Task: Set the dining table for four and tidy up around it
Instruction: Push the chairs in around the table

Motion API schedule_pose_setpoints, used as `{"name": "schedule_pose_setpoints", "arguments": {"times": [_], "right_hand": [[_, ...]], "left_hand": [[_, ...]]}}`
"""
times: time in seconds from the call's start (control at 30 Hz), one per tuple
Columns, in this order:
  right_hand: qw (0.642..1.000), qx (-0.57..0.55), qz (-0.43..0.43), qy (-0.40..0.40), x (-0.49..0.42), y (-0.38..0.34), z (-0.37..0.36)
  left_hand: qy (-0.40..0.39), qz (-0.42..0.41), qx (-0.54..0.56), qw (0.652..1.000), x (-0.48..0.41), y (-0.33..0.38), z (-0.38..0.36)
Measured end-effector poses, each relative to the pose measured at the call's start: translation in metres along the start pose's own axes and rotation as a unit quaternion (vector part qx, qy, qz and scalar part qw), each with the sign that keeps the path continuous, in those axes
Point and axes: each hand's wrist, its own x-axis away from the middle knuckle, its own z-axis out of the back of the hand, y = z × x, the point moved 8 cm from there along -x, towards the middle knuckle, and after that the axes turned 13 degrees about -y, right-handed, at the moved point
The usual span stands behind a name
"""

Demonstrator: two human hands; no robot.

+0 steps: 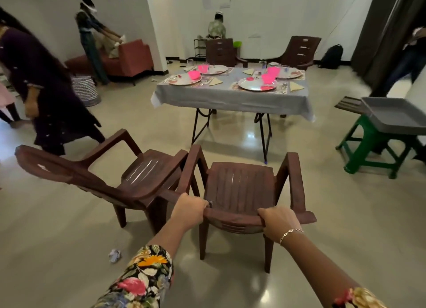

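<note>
The step in hand looks to be seating. The tabletop [230,97], well ahead of the left hand [189,209] and right hand [279,223], carries four laid places. Two far chairs [221,51] stand behind it and none on its near side. The chair [239,185] between the hands probably belongs there. The next move calls for walking it forward, seat first, to the near edge. It must also come free of the second chair [143,169], whose armrest touches or overlaps its left arm; I cannot tell which.

Left of the left hand and lower, a crumpled paper [114,255] lies on the floor, a tidying job not yet done. The second chair stands up and left of that hand, turned aside. The left hand is clenched on the left end of the chair's top rail, fingers curled over its front. The right hand grasps the rail's right end the same way, a bracelet at its wrist. Far to the right of the right hand, a grey tray [396,116] rests on a green stool [368,146].
</note>
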Motion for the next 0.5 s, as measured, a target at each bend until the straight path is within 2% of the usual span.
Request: {"name": "schedule_pose_setpoints", "arguments": {"times": [0.33, 0.5], "right_hand": [[0.994, -0.004, -0.105, 0.028, -0.017, 0.013, 0.010], [0.989, -0.017, -0.141, 0.041, -0.022, 0.019, 0.008]], "left_hand": [[-0.036, -0.100, -0.023, 0.994, -0.024, -0.005, 0.004], [-0.025, -0.145, -0.023, 0.989, -0.031, -0.006, 0.006]]}}
